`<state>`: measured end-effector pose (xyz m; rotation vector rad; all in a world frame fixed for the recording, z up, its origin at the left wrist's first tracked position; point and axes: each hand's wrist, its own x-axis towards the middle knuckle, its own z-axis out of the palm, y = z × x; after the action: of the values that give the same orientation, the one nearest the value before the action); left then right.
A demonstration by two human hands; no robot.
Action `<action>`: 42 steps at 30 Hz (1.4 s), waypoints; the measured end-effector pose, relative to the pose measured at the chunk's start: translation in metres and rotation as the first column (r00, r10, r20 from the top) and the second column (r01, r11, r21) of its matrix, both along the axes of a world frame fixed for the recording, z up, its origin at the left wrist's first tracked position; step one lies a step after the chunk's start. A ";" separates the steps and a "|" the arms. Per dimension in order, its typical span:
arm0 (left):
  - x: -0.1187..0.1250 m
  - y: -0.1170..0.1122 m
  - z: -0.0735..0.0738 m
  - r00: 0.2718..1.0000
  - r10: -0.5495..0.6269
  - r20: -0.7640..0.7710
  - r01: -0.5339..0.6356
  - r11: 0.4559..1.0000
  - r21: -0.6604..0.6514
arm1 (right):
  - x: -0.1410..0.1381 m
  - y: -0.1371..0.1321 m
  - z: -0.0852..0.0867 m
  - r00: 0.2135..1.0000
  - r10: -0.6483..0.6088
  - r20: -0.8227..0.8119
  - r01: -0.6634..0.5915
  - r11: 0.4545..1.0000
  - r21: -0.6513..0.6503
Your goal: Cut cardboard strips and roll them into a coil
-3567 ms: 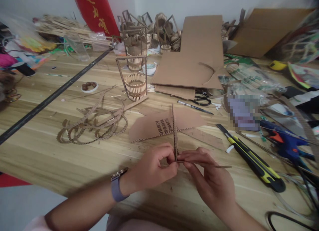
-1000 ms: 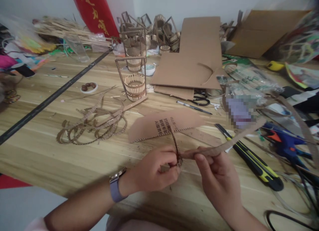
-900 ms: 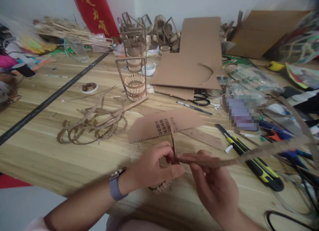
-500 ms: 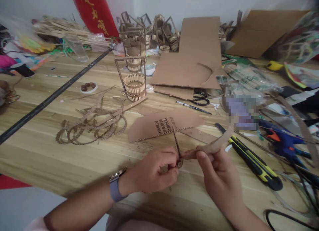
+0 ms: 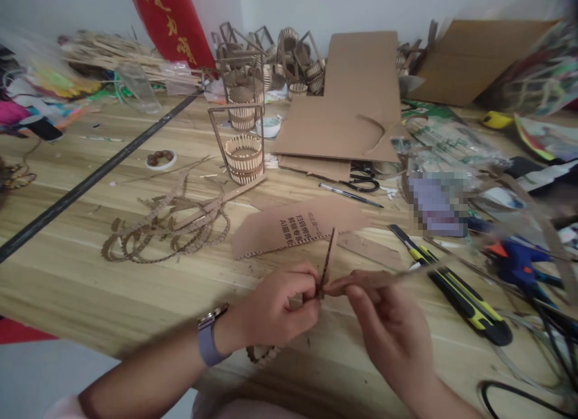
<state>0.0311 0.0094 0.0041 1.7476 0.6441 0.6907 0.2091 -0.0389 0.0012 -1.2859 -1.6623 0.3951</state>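
Observation:
My left hand (image 5: 277,307), with a watch (image 5: 208,341) on its wrist, is closed on a narrow corrugated cardboard strip (image 5: 329,256). One end of it sticks up past the fingertips. A curled bit of cardboard (image 5: 262,354) shows below the same hand; whether it belongs to that strip I cannot tell. My right hand (image 5: 392,322) pinches a thin brown paper strip (image 5: 419,271), blurred at its far end. The fingertips of both hands nearly meet, and the place where the two strips meet is partly hidden. Just beyond lies a printed cardboard piece (image 5: 266,232).
Coiled cardboard strips (image 5: 171,226) lie to the left. A yellow-black utility knife (image 5: 465,292) and a blue glue gun (image 5: 519,259) are at the right. Small slatted buckets (image 5: 244,160), a large cardboard sheet (image 5: 356,94), a pen (image 5: 350,195) and a long dark bar (image 5: 103,169) sit farther back.
The raised strip end now leans right. My right hand has turned and moved slightly left, and its paper strip has swung down toward the knife. The curled cardboard below my left hand has come into view.

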 end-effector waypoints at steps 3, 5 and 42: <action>-0.001 0.002 -0.001 1.000 -0.010 -0.007 0.010 1.000 -0.029 | 0.000 0.000 -0.002 0.992 -0.015 -0.129 0.009 0.999 -0.052; -0.001 0.003 -0.003 0.999 0.040 -0.018 -0.041 0.997 -0.065 | -0.001 -0.003 -0.004 0.997 -0.018 -0.078 0.016 1.000 -0.025; 0.001 0.001 -0.006 0.996 0.076 -0.045 -0.079 0.995 -0.066 | 0.001 -0.002 -0.005 0.996 -0.009 0.085 0.004 0.998 0.060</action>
<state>0.0316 0.0106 -0.0019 1.6859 0.7594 0.6793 0.2098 -0.0411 -0.0042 -1.2789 -1.7277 0.2876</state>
